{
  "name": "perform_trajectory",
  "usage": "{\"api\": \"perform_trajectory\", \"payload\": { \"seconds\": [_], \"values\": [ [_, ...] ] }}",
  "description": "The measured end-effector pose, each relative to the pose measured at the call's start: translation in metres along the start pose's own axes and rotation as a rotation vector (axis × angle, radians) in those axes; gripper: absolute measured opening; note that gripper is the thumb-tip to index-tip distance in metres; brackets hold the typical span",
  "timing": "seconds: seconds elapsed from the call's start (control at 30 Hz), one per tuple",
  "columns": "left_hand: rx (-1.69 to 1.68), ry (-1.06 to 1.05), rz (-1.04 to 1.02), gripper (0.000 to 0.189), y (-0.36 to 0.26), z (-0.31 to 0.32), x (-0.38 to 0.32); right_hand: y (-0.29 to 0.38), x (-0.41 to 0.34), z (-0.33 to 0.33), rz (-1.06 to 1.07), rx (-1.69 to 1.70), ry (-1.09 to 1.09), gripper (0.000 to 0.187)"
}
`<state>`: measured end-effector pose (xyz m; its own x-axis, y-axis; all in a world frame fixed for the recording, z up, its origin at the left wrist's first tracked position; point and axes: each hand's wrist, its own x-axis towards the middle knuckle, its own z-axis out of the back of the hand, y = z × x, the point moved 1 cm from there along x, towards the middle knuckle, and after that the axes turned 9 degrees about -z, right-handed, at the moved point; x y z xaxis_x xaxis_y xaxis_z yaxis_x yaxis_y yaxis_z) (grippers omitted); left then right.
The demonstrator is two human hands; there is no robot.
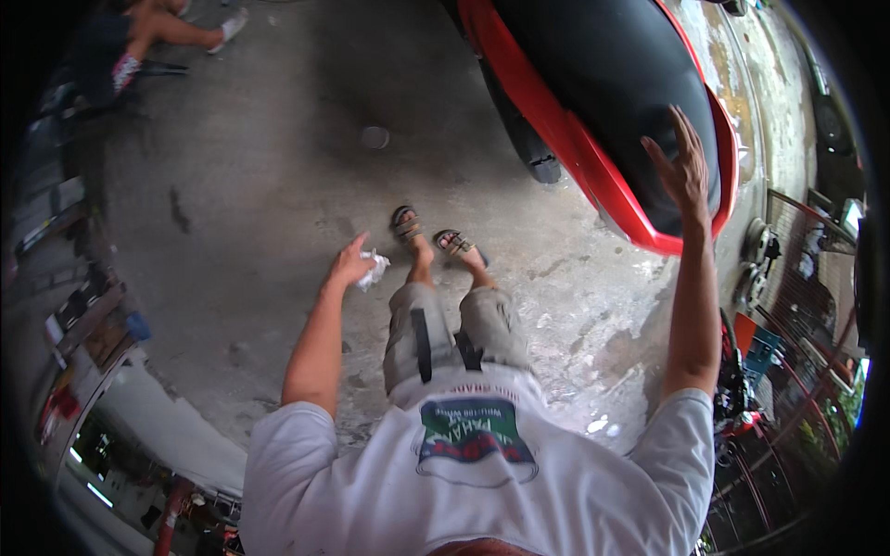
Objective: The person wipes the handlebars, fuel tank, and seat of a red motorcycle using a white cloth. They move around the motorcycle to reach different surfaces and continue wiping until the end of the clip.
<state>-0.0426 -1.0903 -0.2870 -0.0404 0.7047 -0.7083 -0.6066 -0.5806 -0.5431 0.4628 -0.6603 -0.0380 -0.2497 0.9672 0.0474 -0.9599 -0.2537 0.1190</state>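
My left hand (350,263) is out over the concrete floor, holding a crumpled white cloth or paper wad (374,270) that shows beside its fingers. My right hand (683,167) is raised with its fingers apart, over the rear part of a black motorcycle or scooter seat (626,90); whether it touches the seat I cannot tell. Nothing is seen in that hand. Red body panels (619,184) edge the seat, and part of a black tyre (532,149) shows below them.
A seated person's leg (182,31) is at the top left. A small round object (375,137) lies on the concrete floor (278,174). Wheels (758,240) and a metal mesh rack (799,250) stand at the right. Cluttered items (94,326) line the left side.
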Motion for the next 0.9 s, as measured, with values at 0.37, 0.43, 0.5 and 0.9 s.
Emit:
{"api": "perform_trajectory", "payload": {
  "seconds": [0.37, 0.43, 0.5, 0.9],
  "values": [
    [0.084, -0.201, -0.116, 0.076, 0.18, -0.102, 0.418, 0.077, 0.167, -0.069, 0.174, -0.445, 0.209, 0.087],
    [0.485, -0.132, -0.27, 0.068, 0.253, -0.111, 0.454, 0.074, 0.17, -0.077, 0.166, -0.43, 0.266, 0.083],
    [0.325, -0.226, -0.295, 0.058, 0.254, -0.122, 0.476, 0.055, 0.164, -0.076, 0.167, -0.389, 0.288, 0.082],
    [0.294, -0.017, -0.234, 0.068, 0.241, -0.097, 0.511, 0.06, 0.164, -0.07, 0.107, -0.324, 0.366, 0.083]
  ]
}}
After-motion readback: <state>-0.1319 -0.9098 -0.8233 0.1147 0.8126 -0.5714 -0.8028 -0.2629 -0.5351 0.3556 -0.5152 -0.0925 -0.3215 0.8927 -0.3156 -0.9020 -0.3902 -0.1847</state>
